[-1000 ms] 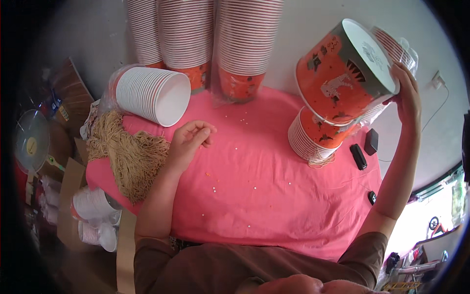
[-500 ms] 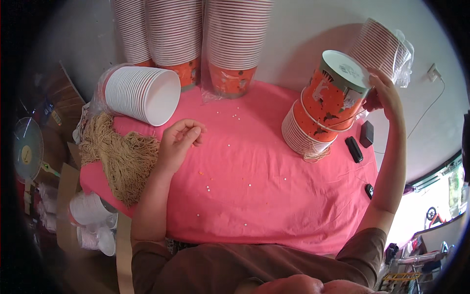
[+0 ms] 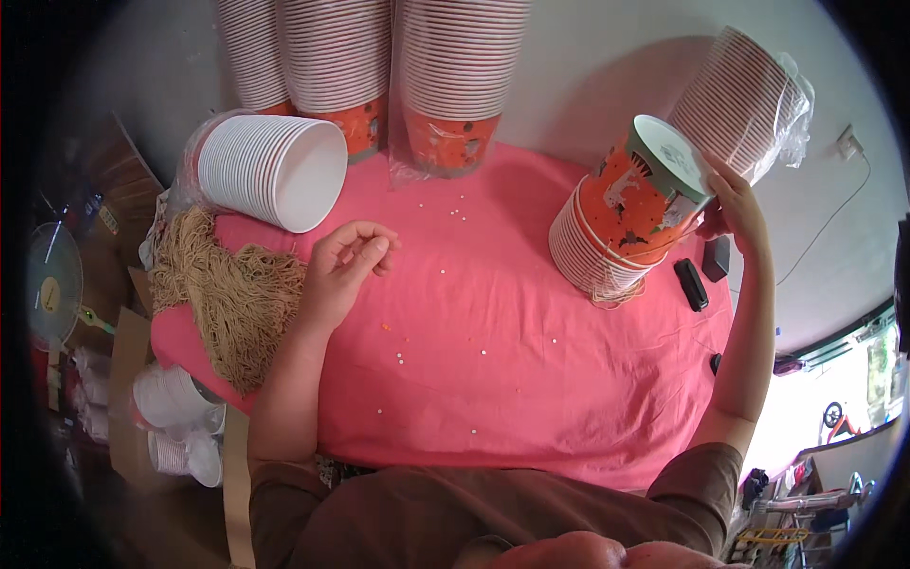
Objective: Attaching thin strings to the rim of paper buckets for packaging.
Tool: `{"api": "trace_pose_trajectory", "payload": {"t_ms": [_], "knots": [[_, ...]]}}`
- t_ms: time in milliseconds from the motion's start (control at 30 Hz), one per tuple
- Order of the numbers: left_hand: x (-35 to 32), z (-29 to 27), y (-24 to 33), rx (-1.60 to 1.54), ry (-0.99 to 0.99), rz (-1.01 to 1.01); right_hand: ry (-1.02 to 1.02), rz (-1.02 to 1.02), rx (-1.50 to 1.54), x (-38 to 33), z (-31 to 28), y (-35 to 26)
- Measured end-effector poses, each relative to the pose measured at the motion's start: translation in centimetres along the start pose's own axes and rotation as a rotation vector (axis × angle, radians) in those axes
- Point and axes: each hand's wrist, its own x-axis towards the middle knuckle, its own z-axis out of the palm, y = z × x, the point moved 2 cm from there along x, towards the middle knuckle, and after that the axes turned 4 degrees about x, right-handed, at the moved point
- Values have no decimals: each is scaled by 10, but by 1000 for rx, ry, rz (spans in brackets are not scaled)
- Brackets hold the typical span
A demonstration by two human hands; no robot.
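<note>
An orange paper bucket [image 3: 633, 194] with a green base and printed figures stands upside down over a tilted stack of nested buckets [image 3: 575, 248] at the table's right. My right hand [image 3: 735, 211] grips it near its base, thumb over the bottom edge; some fingers are hidden behind it. Loose loops of tan string [image 3: 618, 293] hang at the stack's lower front edge. Over the left part of the table my left hand [image 3: 349, 270] is held with fingers curled and thumb against them; nothing shows in it. A heap of tan strings [image 3: 237, 302] lies beside my left forearm.
Tall bucket stacks [image 3: 455, 76] stand along the wall, and a wrapped stack [image 3: 730, 100] leans at the back right. Another stack [image 3: 251, 171] lies sideways at the left. A black object [image 3: 691, 284] and small white bits dot the pink cloth [image 3: 455, 389].
My right hand has moved down with the orange bucket, which now sits lower over the stack, covering the rims that showed earlier. My left hand has stayed about where it was.
</note>
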Motion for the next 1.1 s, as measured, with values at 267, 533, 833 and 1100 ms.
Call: {"api": "trace_pose_trajectory", "payload": {"t_ms": [267, 533, 833, 1100], "knots": [[3, 0, -4, 2, -6, 2, -3, -6, -14, 0, 4, 13], [1, -13, 3, 31, 127, 65, -12, -19, -80, 7, 4, 22], [11, -76, 9, 602, 700, 276, 413, -659, -583, -11, 5, -10], [13, -107, -19, 924, 812, 203, -17, -996, -410, -89, 154, -77]]}}
